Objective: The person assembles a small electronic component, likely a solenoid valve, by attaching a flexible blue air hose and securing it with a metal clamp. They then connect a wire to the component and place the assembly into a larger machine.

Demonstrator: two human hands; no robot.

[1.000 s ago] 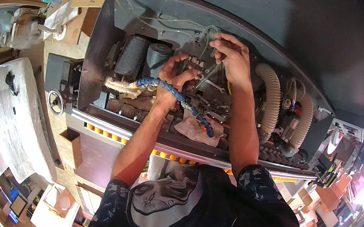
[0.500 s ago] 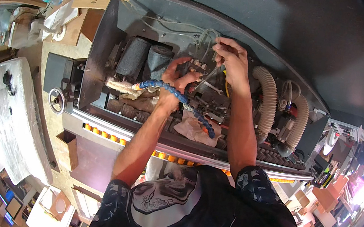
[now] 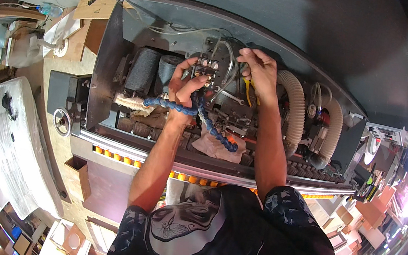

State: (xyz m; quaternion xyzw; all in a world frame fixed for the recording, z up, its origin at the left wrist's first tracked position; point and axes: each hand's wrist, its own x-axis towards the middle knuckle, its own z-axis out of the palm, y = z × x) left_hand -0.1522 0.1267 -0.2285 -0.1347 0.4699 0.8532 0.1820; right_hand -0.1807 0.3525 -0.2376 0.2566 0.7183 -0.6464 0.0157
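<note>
Both my hands reach into an open machine housing (image 3: pixel 114 64) with its lid raised. My left hand (image 3: pixel 184 86) rests its fingers on a small metal block with fittings (image 3: pixel 204 68) near the middle. My right hand (image 3: pixel 255 71) pinches a thin clear tube (image 3: pixel 230 64) that loops up from that block; yellow tool handles (image 3: pixel 248 88) show just under that hand. A blue segmented hose (image 3: pixel 186 108) crosses under my left wrist and runs down to the right. Two dark cylinders (image 3: pixel 143 70) sit left of the block.
Two beige ribbed hoses (image 3: pixel 295 106) curve at the right of the housing. A crumpled rag (image 3: pixel 214 147) lies in the machine's front. A row of orange rollers (image 3: pixel 112 155) lines the front rail. A handwheel (image 3: pixel 62 121) and a wrapped white panel (image 3: pixel 11 143) are at left.
My right hand has shifted slightly left and up along the clear tube; my left hand has stayed on the metal block. The view has drifted a little.
</note>
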